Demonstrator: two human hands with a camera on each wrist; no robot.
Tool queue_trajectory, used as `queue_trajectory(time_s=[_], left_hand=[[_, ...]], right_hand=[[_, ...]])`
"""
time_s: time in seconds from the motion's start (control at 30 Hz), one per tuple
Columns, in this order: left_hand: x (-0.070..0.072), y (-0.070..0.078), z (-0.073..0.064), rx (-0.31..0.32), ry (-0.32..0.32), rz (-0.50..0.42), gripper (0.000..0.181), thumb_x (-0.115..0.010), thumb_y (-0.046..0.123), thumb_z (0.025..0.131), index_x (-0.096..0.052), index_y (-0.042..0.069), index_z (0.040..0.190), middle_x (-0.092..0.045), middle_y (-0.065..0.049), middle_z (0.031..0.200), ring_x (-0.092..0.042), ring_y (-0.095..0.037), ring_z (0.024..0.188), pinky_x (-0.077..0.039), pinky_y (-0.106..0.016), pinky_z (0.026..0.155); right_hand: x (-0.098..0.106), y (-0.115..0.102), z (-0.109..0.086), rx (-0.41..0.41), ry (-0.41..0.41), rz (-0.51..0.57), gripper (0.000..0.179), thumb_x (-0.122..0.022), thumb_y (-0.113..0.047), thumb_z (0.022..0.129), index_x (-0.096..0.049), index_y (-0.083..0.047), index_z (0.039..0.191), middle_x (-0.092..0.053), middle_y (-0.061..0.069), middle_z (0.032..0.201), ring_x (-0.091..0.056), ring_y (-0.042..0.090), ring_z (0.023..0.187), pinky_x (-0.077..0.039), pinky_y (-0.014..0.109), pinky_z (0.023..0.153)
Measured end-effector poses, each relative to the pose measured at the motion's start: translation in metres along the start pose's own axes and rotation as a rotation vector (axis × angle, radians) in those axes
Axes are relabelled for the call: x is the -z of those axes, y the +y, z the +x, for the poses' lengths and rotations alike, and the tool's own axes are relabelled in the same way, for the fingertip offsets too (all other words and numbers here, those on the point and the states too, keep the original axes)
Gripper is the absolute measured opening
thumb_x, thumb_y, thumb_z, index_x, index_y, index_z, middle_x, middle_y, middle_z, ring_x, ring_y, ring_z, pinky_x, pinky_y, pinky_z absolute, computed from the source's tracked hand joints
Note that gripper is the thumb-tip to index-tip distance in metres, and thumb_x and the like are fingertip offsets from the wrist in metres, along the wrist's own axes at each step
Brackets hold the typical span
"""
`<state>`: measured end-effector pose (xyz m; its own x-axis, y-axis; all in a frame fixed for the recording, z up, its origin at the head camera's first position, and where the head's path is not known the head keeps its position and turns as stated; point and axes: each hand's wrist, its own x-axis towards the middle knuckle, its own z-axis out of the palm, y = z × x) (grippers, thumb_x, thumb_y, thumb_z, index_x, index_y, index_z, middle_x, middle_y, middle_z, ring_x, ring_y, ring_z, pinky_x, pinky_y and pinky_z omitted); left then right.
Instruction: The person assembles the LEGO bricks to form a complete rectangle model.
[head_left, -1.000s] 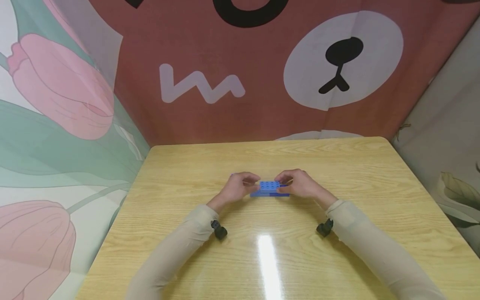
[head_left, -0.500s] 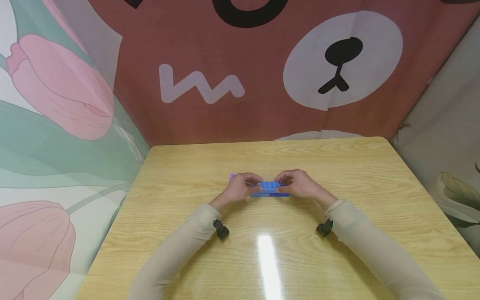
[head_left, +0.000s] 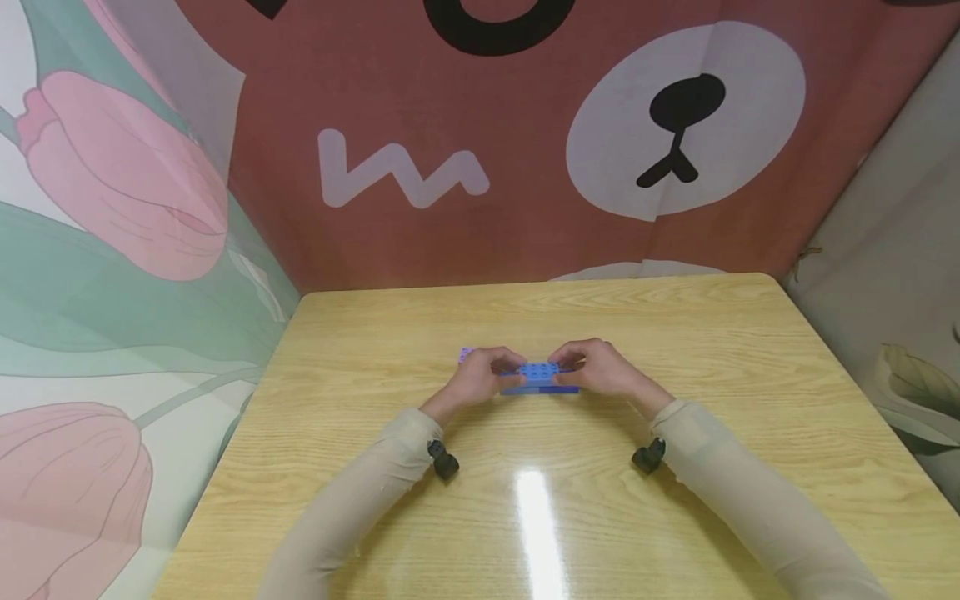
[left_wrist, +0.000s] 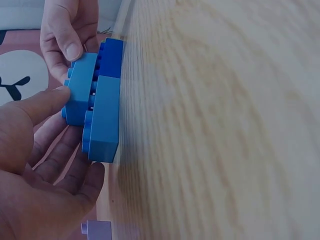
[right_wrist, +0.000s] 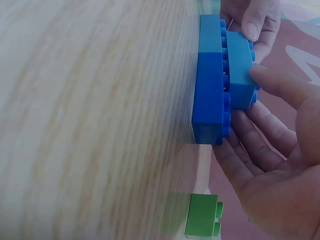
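Note:
A light blue toy building brick [head_left: 538, 372] lies across two bricks set end to end on the table: another light blue brick [left_wrist: 105, 120] on the left and a dark blue brick [right_wrist: 209, 97] on the right. Studs show in a narrow gap beneath the upper brick in both wrist views. My left hand [head_left: 477, 375] pinches the upper brick's left end between thumb and fingers. At its right end, my right hand [head_left: 602, 368] grips likewise. The lower fingers of both hands are close to the bottom bricks; whether they touch them is unclear.
Behind my left hand stands a purple brick [head_left: 466, 354], partly covered by it. A green brick [right_wrist: 201, 215] sits on the table near my right hand, hidden in the head view. A printed curtain [head_left: 420, 242] hangs past the far edge of the wooden table [head_left: 390, 325].
My left hand has shifted slightly right, onto the upper brick's end, uncovering part of the purple brick. The right hand and the bricks look nearly unmoved.

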<state>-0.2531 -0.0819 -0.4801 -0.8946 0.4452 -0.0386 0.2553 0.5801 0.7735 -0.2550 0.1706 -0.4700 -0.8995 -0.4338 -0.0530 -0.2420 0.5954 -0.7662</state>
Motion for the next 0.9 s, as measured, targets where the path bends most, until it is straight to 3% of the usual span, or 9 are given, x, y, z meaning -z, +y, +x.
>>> queue_trajectory(time_s=[0.9], left_hand=[[0.0001,0.0018,-0.0013,-0.02,-0.013,-0.03,0.035,-0.076,0.027,0.089,-0.069,0.016,0.122,-0.072,-0.002,0.123,-0.066,-0.019,0.117,-0.052,-0.035,0.103]], right_hand=[[0.0006,0.0025,0.0003,-0.001,-0.011,0.005,0.029,-0.082,-0.023,0.083,-0.071,-0.014,0.109,-0.073,0.004,0.106,-0.07,0.024,0.107,-0.056,0.043,0.099]])
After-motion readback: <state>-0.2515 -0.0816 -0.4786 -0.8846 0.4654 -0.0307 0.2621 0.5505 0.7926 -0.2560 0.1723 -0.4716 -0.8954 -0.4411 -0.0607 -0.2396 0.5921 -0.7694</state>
